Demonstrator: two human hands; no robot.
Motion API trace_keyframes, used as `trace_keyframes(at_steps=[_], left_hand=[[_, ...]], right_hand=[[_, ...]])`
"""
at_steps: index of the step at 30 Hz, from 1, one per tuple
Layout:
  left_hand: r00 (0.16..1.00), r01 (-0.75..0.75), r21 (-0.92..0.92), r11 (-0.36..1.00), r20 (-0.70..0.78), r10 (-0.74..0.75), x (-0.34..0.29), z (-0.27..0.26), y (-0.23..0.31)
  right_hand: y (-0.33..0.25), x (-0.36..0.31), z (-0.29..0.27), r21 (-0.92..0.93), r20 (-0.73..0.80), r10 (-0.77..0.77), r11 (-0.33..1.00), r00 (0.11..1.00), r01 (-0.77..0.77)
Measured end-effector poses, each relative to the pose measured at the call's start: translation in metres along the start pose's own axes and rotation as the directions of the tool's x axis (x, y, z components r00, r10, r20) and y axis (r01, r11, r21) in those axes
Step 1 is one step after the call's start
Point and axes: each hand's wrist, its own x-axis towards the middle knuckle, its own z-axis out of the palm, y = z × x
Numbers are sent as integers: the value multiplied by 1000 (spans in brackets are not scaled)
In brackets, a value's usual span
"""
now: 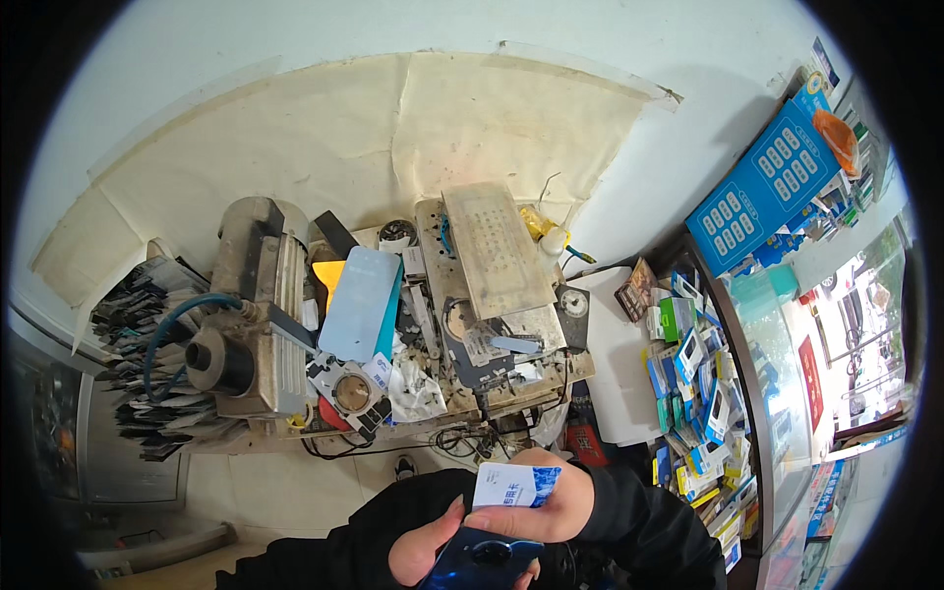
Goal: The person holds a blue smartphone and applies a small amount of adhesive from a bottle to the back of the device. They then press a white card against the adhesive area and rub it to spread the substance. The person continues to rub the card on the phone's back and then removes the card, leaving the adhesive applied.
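Note:
Near the lower edge, my left hand (423,551) is closed round a dark blue smartphone (457,568), its back with a round camera ring facing up. Fingertips show at the phone's right side. My right hand (560,506) pinches a white and blue card (503,482), with the thumb lying across the card's lower part. The card is held just above the phone's top edge; whether they touch I cannot tell. My left thumb tip is close to the card's left edge. My right fingers are hidden behind the card.
A cluttered workbench (580,369) stands ahead, holding a grimy motor machine (261,305), a light blue phone-shaped panel (361,300), a tilted beige board (500,251) and loose parts. Many dark flat pieces (147,374) are stacked left. Boxed goods (703,393) fill a glass case at right. Cables (457,440) hang below.

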Motion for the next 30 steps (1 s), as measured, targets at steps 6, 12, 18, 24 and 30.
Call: trace_keyframes(at_steps=[6, 12, 18, 24, 30], left_hand=[[999, -18, 73, 997, -43, 21, -2, 1, -2], [999, -22, 78, 997, -45, 26, -1, 0, -2], [999, 0, 20, 1000, -44, 0, -1, -4, -3], [999, 8, 27, 1000, -49, -7, 1, -5, -2], [998, 28, -10, 1000, -57, -29, 2, -6, 1]], right_hand=[[1, -5, 7, 89, -92, 56, 995, 994, -48], [0, -3, 5, 105, -71, 96, 991, 993, -89], [5, -3, 4, 76, -80, 91, 993, 993, -85], [7, -2, 2, 84, -79, 99, 992, 992, -93], [11, -1, -1, 72, -90, 79, 995, 993, -73]])
